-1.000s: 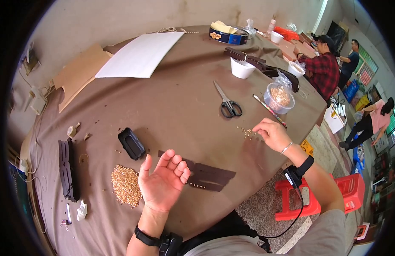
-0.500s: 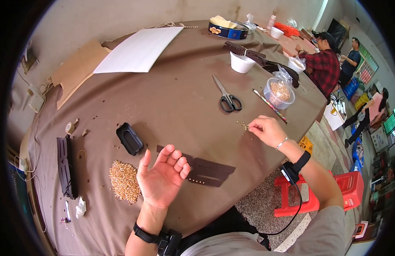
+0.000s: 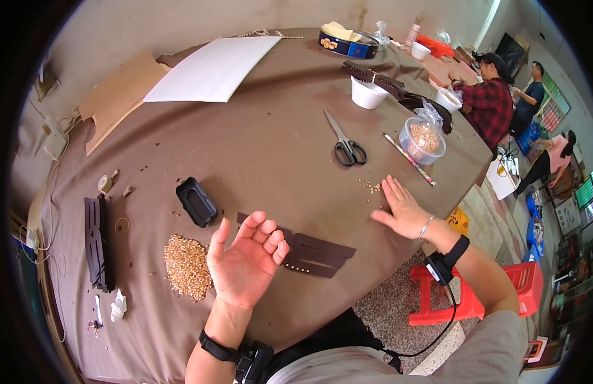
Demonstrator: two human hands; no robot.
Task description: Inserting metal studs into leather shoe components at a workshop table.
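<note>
My left hand (image 3: 248, 272) is held palm up above the table, fingers loosely curled and apart, with nothing visible in the palm. Behind it lies a dark brown slitted strip (image 3: 322, 253) with a row of small gold studs along its near edge. To the left of that hand is a heap of small gold pieces (image 3: 186, 269). My right hand (image 3: 406, 210) is spread palm down, low over the right side of the table, holding nothing. Just beyond its fingertips lie a few scattered gold pieces (image 3: 372, 187).
Black-handled scissors (image 3: 349, 152), a patterned pencil (image 3: 408, 159) and a clear tub of gold pieces (image 3: 423, 142) lie farther back. A black tray (image 3: 196, 202) and stacked dark strips (image 3: 98, 243) are at left. A red stool (image 3: 466, 294) stands right; other people are beyond.
My right hand has gone from a pinch at the scattered gold pieces to spread fingers, slightly nearer me and to the right. My left hand stays nearly the same.
</note>
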